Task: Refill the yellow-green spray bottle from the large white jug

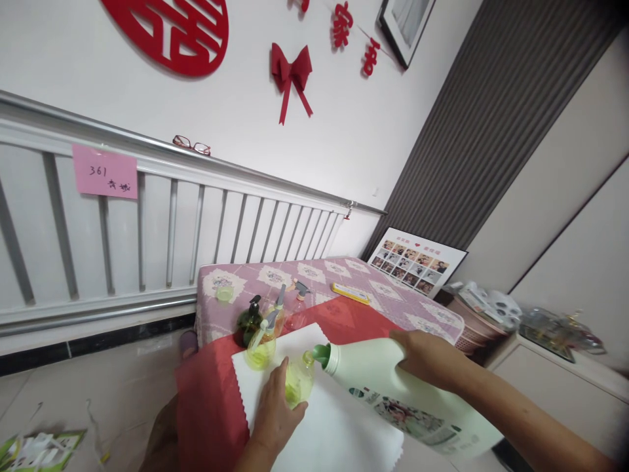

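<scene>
My right hand (426, 357) grips a large pale-green detergent jug (393, 387), tilted nearly on its side. Its green pour spout (322, 354) meets the neck of a small clear yellow bottle (299, 381). Around that bottle curl the fingers of my left hand (276, 403), steadying it over a white scalloped sheet (339, 426). Yellowish liquid shows inside the small bottle. Just behind stands a yellow spray bottle (262, 351) with a grey trigger. Beside it are a dark green pump bottle (249, 320) and a clear pink spray bottle (297, 308).
A purple patterned cloth (314, 272) and a red cloth (206, 406) cover the table. On it lie a yellow flat box (350, 293) and a pale green cap (225, 294). A white radiator (167, 229) runs along the wall; a photo board (413, 262) and pink basket (476, 328) stand right.
</scene>
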A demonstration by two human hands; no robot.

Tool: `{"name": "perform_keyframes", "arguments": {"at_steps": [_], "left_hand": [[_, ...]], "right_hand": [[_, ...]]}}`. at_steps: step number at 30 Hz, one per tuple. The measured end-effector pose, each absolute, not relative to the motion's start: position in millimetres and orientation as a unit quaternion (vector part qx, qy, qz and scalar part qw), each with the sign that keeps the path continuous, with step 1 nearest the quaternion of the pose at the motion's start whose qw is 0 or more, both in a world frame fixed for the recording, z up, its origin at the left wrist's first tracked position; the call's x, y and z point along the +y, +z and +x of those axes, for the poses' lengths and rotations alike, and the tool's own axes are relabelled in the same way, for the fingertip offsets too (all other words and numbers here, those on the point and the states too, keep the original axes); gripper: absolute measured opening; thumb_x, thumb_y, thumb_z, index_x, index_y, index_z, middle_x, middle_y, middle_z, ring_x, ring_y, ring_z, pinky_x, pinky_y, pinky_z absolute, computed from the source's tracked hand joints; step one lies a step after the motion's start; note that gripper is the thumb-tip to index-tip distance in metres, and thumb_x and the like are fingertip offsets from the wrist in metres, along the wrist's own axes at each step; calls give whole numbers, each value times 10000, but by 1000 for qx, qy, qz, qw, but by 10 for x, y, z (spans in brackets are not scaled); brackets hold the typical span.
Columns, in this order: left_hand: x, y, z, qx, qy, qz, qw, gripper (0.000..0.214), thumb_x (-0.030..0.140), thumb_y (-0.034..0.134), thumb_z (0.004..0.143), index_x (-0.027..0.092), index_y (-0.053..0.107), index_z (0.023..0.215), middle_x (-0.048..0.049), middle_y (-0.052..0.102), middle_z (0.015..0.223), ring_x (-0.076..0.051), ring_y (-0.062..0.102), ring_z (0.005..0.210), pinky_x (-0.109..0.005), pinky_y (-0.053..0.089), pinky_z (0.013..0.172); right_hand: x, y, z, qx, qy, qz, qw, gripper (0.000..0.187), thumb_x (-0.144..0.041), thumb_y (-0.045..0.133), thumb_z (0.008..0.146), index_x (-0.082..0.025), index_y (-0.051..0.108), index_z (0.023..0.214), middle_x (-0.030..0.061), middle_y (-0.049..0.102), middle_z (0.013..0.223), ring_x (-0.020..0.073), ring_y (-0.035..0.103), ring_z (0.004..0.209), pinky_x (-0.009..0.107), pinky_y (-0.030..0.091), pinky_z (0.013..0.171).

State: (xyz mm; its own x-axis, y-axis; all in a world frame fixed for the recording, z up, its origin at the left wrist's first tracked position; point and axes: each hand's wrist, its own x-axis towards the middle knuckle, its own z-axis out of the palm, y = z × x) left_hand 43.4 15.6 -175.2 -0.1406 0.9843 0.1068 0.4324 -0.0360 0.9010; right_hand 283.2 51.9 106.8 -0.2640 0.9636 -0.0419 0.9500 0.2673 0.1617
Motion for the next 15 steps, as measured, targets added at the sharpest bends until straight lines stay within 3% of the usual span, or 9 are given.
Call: {"name": "perform_keyframes", "arguments": {"at_steps": [15], "left_hand": [[156, -1736, 423, 613, 433, 581, 315, 941, 251, 632, 709, 145, 274, 1572, -138, 477, 1597, -264, 433, 1483, -385, 333, 1264]], "right_hand": [[533, 1066, 2825, 795, 76, 598, 73, 305, -91, 594, 666, -235, 735, 894, 111, 801, 902, 321, 729, 841, 340, 374, 644]]}}
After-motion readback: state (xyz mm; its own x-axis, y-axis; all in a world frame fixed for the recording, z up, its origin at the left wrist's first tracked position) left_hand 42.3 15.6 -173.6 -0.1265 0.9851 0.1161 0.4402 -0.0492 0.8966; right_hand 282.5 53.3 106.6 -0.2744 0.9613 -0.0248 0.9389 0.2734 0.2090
